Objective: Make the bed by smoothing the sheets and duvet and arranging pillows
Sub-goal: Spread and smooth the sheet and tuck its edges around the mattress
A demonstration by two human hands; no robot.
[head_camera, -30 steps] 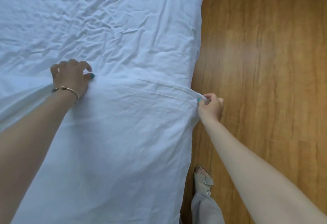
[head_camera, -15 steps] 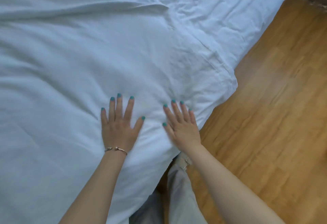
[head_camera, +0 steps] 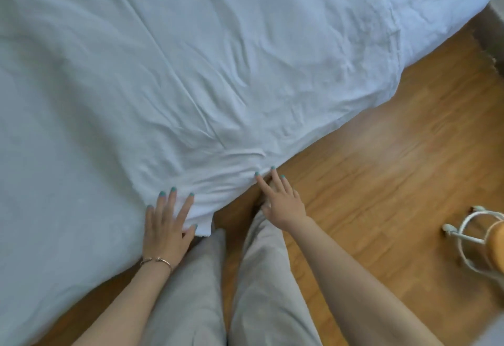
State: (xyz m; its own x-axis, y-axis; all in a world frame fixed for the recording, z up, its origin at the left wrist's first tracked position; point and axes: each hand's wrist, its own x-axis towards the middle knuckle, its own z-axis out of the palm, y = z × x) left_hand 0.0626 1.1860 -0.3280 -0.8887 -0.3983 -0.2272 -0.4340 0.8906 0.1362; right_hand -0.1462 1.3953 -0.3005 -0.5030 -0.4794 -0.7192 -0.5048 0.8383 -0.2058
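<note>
A white duvet [head_camera: 191, 72] covers most of the bed and hangs over its near edge, creased near the corner. Beyond the duvet's far edge, the wrinkled white sheet [head_camera: 436, 4] shows at the upper right. My left hand [head_camera: 167, 225], with a bracelet at the wrist, lies flat with spread fingers on the duvet's hanging corner. My right hand [head_camera: 281, 201] has straight fingers whose tips touch the duvet's lower edge just right of that corner. No pillows are in view.
Wooden floor [head_camera: 381, 168] runs along the bed's near side. My legs in grey trousers [head_camera: 259, 291] stand close to the bed corner. A white wire stand with a wooden part [head_camera: 477, 239] stands on the floor at the right edge.
Both hands have slid from the top of the duvet down to its hanging corner and edge. The view has pulled back, showing more floor and the stand.
</note>
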